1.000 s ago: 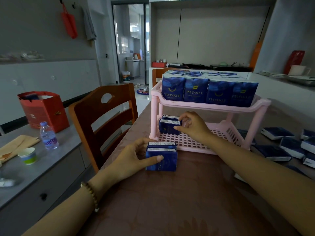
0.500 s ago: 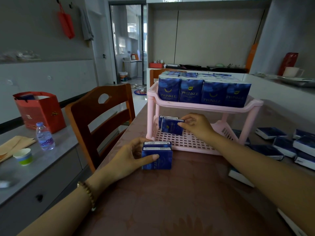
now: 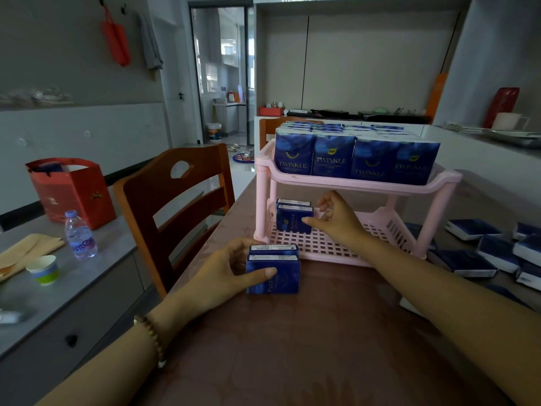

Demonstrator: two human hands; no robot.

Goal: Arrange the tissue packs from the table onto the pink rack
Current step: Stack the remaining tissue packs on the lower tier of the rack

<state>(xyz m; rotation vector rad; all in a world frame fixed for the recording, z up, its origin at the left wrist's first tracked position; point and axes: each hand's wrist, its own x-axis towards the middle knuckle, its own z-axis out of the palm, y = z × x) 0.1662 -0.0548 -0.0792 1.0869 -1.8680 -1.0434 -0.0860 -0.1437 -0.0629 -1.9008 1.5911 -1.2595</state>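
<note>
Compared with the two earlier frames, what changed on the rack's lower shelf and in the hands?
The right hand tilted the front pack on the lower shelf of the pink rack, then stood it upright again; its thumb now rests on the pack's front. Unchanged: the left hand grips two packs standing on the table.

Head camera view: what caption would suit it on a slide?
Right hand holds two packs on the rack's lower shelf; left hand grips a second pair on the table.
</note>
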